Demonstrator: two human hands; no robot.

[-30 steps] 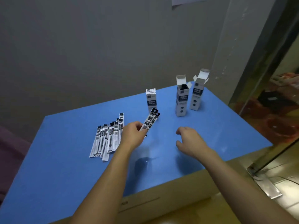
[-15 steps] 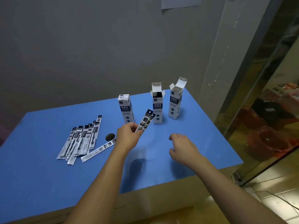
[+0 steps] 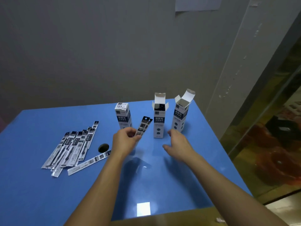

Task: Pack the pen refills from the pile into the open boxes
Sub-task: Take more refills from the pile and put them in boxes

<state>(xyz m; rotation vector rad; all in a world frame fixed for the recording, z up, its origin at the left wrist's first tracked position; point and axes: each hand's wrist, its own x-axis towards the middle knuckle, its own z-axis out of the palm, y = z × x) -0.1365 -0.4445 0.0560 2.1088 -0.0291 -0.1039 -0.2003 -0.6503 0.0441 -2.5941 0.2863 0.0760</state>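
head | left hand (image 3: 125, 141) pinches two packaged refills (image 3: 144, 126), tips tilted toward middle open box (image 3: 159, 119), likely to slot in | right hand (image 3: 178, 144) empty, fingers loosely spread, near box, probably to steady | refill pile (image 3: 71, 147) left on table (image 3: 179, 185)

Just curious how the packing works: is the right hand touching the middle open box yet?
Apart. The head view shows blue table between the right hand and the middle box.
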